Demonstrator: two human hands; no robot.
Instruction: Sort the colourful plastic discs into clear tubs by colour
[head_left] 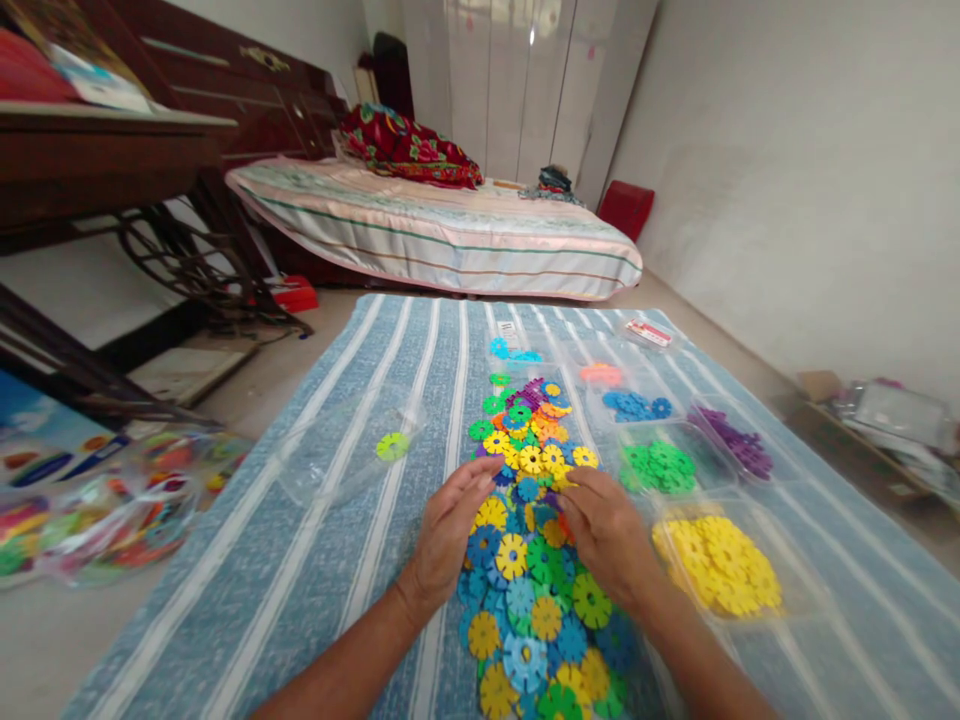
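A long heap of notched plastic discs [527,596] in yellow, blue, green, orange and purple runs down the middle of the striped cloth [322,560]. Along the heap's left side is my left hand [452,518], open, its fingers stretched and slightly cupped, fingertips touching the discs. My right hand [606,522] is at the right side with bent fingers closed together among the discs; what they hold, if anything, is hidden. A yellow disc [553,457] lies close to its fingertips.
Clear boxes at right hold sorted discs: yellow [720,565], green [660,467], purple [731,443], blue [634,404], orange [600,374]. A clear lid [337,470] with a lime disc [391,446] lies left. Beyond stands a bed [450,235]; bagged toys [112,510] lie on the floor.
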